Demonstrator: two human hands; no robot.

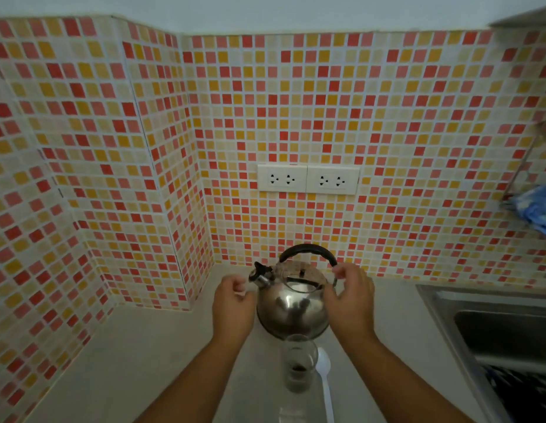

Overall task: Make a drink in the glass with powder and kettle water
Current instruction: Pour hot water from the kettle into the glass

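A shiny steel kettle (291, 306) with a black arched handle and a spout pointing left stands on the pale counter (137, 361) against the tiled wall. In front of it stands a clear glass (297, 366) with dark powder at its bottom. A white plastic spoon (325, 383) lies on the counter just right of the glass. My left hand (233, 306) hovers beside the spout with its fingers loosely curled and holds nothing. My right hand (351, 296) is at the right end of the handle, fingertips at the handle's base; a firm grip is not visible.
A steel sink (491, 325) is sunk into the counter at the right. A wire rack with a blue cloth (534, 209) hangs on the right wall. Two white double sockets (308, 179) sit on the tiled wall above the kettle.
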